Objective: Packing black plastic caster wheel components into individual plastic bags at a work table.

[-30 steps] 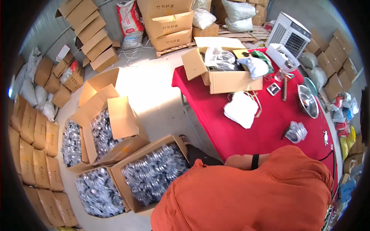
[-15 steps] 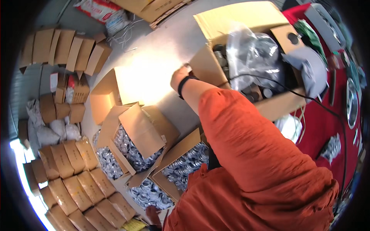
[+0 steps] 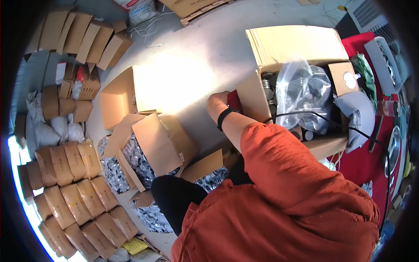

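My right hand [image 3: 218, 106], with a black band at the wrist, reaches out beside the left wall of a large open cardboard box [image 3: 252, 97]. It lies against or right next to a patch of red [image 3: 234, 101] at the box's side. Its fingers are bent away from view, and whether they hold anything is hidden. Inside the box sit a clear plastic bag [image 3: 301, 94] with dark things in it, stacked round metal-rimmed pieces [image 3: 267, 89] and a brown card piece [image 3: 341, 78]. No part of my left hand shows.
A black cable [image 3: 323, 114] crosses the box. Open cartons [image 3: 159, 142] of shiny silvery pieces stand on the floor by my dark-clothed leg [image 3: 181, 196]. Brown packages [image 3: 61, 205] are stacked at the left. A red-covered table [image 3: 349, 170] extends right.
The view has shifted, so the big box sits lower and farther right. My right hand now appears lower, beside the red patch. My leg has come into view over the cartons.
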The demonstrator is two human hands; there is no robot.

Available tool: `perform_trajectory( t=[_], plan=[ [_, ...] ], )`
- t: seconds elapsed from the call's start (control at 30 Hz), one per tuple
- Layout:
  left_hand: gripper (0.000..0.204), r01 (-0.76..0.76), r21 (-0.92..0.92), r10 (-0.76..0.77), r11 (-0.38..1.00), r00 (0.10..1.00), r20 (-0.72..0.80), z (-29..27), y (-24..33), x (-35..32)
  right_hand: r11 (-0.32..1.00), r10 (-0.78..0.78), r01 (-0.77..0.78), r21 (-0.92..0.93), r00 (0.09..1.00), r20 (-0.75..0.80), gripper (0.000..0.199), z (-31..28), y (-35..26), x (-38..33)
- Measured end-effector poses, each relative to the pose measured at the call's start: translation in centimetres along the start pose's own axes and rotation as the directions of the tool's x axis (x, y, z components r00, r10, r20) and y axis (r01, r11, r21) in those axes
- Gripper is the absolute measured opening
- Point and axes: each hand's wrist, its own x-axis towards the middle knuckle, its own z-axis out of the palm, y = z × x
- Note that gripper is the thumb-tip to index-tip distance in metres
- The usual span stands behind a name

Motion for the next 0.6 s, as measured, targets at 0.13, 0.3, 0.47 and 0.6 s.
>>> perform_trajectory(
  t=[0.13, 0.3, 0.47, 0.6],
  plan=[
    [0.020, -0.181, 0.020, 0.181, 0.983, 0.983, 0.021, 0.0, 4.8, 4.1, 0.995, 0.036, -0.029, 0.096, 0.996, -0.077, 0.037, 0.1, -0.6, 0.6],
    [0.020, -0.588, 0.157, 0.584, 0.794, 0.808, 0.075, 0.7, 13.6, 10.9, 0.992, 0.088, -0.063, 0.112, 0.968, -0.235, 0.046, 0.1, 0.4, -2.6],
    [0.026, -0.422, 0.007, 0.406, 0.907, 0.876, 0.259, 4.6, 24.2, 18.2, 0.971, 0.092, -0.064, 0.230, 0.989, -0.113, 0.046, -1.7, -1.1, -1.3],
    [0.024, -0.461, 0.089, 0.378, 0.883, 0.810, 0.448, 6.6, 31.3, 25.0, 0.872, -0.196, 0.162, 0.463, 0.980, 0.027, 0.028, -2.8, 0.1, 6.6]
  ],
)
